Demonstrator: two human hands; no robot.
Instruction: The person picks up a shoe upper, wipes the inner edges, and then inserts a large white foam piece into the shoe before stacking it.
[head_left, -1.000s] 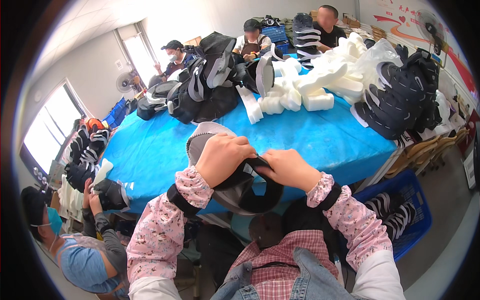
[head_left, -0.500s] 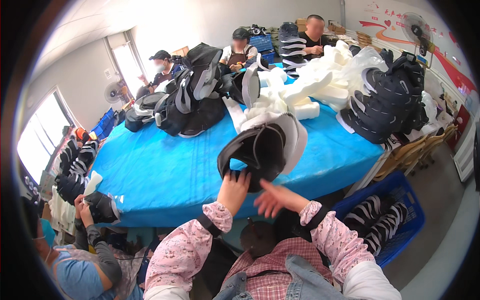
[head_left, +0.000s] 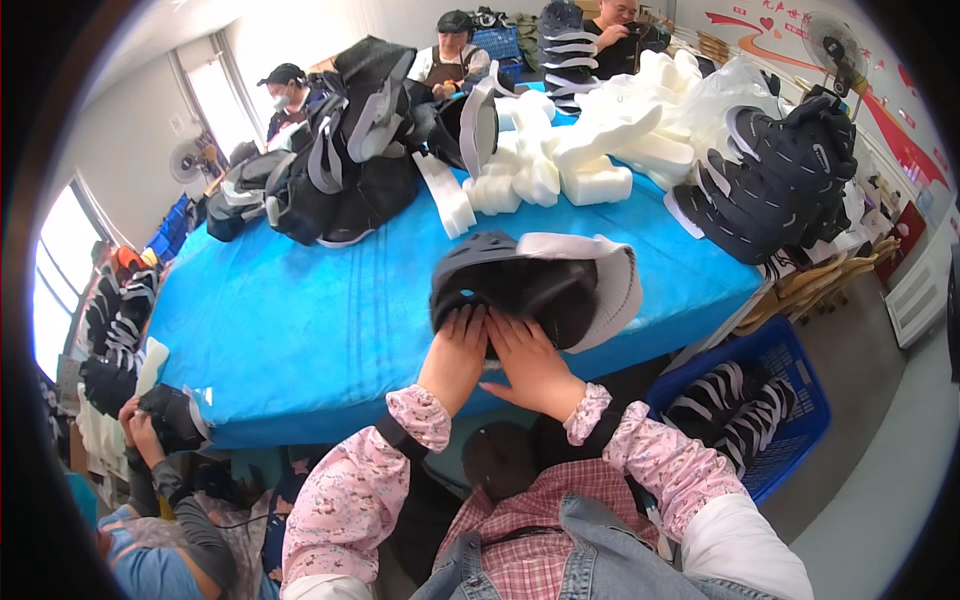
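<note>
A black cap (head_left: 490, 275) with a pale, stitched brim is held over the near edge of the table, its dark inside partly turned toward me. My left hand (head_left: 455, 355) has its fingers closed over the cap's near edge, beside a small gap where blue shows through. Close against it, my right hand (head_left: 530, 365) lays its fingers over the same edge, its thumb sticking out below. The fingertips of both hands are partly lost against the dark fabric.
Stacked dark caps (head_left: 345, 180) and white curved inserts (head_left: 590, 165) lie across the blue-covered table (head_left: 300, 330). More caps (head_left: 760, 190) are piled at right, above a blue crate (head_left: 810, 400) of caps. A co-worker's hands (head_left: 140, 430) hold a cap at left; others sit opposite.
My right hand has come from open beside the cap onto its near edge, next to the left. The cap has tilted, its brim swinging up and right. The view has shifted slightly.
</note>
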